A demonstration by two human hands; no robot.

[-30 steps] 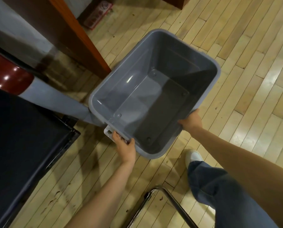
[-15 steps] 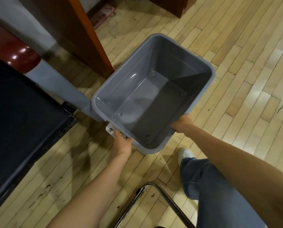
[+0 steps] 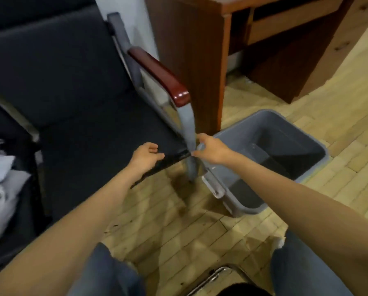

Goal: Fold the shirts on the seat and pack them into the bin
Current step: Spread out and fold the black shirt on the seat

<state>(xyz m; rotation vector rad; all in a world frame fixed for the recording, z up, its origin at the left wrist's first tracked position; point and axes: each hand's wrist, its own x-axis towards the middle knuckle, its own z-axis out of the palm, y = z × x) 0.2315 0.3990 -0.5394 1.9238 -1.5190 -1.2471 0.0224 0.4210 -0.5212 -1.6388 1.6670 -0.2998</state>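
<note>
Bin (image 3: 285, 135) stands upright, mouth up, long axis running near-left to far-right.

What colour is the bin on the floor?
Grey all over; the bin shows best in the head view.

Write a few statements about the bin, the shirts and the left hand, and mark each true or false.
1. The bin stands on the wooden floor, to the right of the dark chair. True.
2. Folded shirts already lie in the bin. False: its inside is bare.
3. The left hand grips the bin's rim. False: it is by the chair seat's front edge, fingers loosely curled, holding nothing.
4. The shirts lie in a loose heap at the left edge of the view. True.
5. The chair's armrest is bright blue. False: it is glossy red-brown.
</note>
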